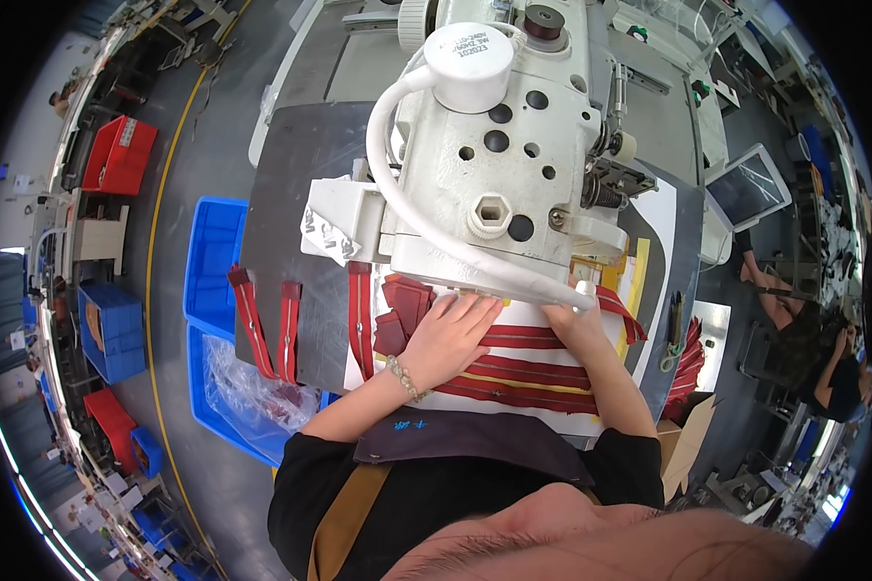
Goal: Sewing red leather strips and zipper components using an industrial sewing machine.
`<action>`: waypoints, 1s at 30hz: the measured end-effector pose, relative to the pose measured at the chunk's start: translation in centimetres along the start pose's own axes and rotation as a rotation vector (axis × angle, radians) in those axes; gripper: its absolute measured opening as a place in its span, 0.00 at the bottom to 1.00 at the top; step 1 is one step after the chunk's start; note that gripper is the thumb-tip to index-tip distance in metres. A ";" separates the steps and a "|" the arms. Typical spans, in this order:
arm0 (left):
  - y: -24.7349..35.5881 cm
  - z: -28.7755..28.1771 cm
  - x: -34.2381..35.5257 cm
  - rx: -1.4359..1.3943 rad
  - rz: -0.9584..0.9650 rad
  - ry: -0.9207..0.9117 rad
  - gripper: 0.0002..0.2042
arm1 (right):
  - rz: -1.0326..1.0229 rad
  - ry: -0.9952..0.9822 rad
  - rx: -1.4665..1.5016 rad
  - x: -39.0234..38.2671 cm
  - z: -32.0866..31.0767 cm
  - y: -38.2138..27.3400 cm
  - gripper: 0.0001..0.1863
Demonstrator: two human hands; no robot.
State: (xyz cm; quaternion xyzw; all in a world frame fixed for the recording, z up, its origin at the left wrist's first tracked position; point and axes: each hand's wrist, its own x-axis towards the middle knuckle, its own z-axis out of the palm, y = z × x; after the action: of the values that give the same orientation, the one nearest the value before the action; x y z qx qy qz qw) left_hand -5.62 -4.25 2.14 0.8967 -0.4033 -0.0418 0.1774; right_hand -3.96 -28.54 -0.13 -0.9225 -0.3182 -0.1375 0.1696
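A large white sewing machine (436, 184) stands right in front of me. My left hand (452, 334) lies flat by the machine's near edge, fingers stretched forward, with its fingertips close under the head. It rests beside small dark red fabric pieces (409, 302). My right hand (574, 325) reaches in under the white hose (407, 208); its fingers are mostly hidden there. A red zipper (523, 336) runs between my hands. Nearer to me, several more red zippers (518, 373) lie side by side on a white surface.
Red zippers (289, 329) hang over the table's left edge, above blue bins (215, 257), one holding clear plastic. At right are scissors (670, 353), a bundle of red zippers (688, 363), an open cardboard box (690, 441) and a screen (748, 191). Other people sit farther right.
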 end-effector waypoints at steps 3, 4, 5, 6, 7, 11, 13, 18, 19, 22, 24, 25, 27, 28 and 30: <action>-0.1 0.1 0.0 -0.011 -0.002 -0.019 0.34 | 0.005 -0.016 -0.001 0.1 -0.1 0.0 0.20; -0.1 0.0 0.0 -0.009 -0.001 -0.018 0.34 | 0.005 -0.013 -0.003 0.1 -0.1 -0.1 0.20; -0.1 -0.1 0.1 -0.009 -0.003 -0.022 0.34 | 0.000 -0.011 -0.012 0.0 -0.1 -0.1 0.20; 0.0 -0.2 0.1 -0.010 -0.005 -0.026 0.34 | -0.005 -0.009 -0.021 0.0 -0.1 -0.1 0.20; 0.0 -0.2 0.1 -0.010 -0.004 -0.027 0.34 | -0.004 -0.009 -0.022 0.0 -0.1 -0.1 0.20; 0.0 -0.2 0.2 0.007 -0.006 -0.018 0.34 | -0.008 -0.017 -0.020 -0.1 0.0 0.0 0.20; 0.0 -0.2 0.2 0.012 -0.004 -0.013 0.34 | -0.010 -0.015 -0.023 -0.1 0.0 0.0 0.20; 0.2 0.0 0.1 -0.005 -0.020 -0.013 0.34 | -0.012 -0.013 -0.035 -0.2 0.0 0.0 0.20; 0.4 0.2 0.1 -0.005 -0.019 -0.013 0.34 | -0.011 -0.014 -0.035 -0.2 0.1 0.0 0.20; 1.0 0.8 0.2 0.001 -0.057 0.025 0.32 | -0.008 -0.004 -0.038 -0.2 0.1 0.0 0.19; 1.1 0.8 0.4 -0.014 -0.072 0.031 0.30 | 0.015 -0.002 0.001 -0.2 0.1 0.0 0.18; 1.1 0.8 0.5 -0.015 -0.071 0.029 0.30 | 0.017 -0.002 0.002 -0.2 0.0 -0.1 0.18; 1.3 0.8 0.5 0.019 -0.088 0.045 0.28 | -0.016 -0.020 -0.045 0.0 -0.2 -0.2 0.18; 1.3 0.9 0.6 0.018 -0.084 0.045 0.28 | -0.013 -0.019 -0.048 0.1 -0.2 -0.3 0.18; 1.2 1.2 0.6 0.059 -0.082 0.070 0.27 | -0.020 -0.006 -0.067 0.1 0.0 -0.8 0.18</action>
State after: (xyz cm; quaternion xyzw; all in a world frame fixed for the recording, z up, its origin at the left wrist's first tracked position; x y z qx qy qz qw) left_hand -6.35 -5.81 1.45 0.9182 -0.3609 -0.0058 0.1629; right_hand -4.39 -27.88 0.09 -0.9249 -0.3230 -0.1472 0.1362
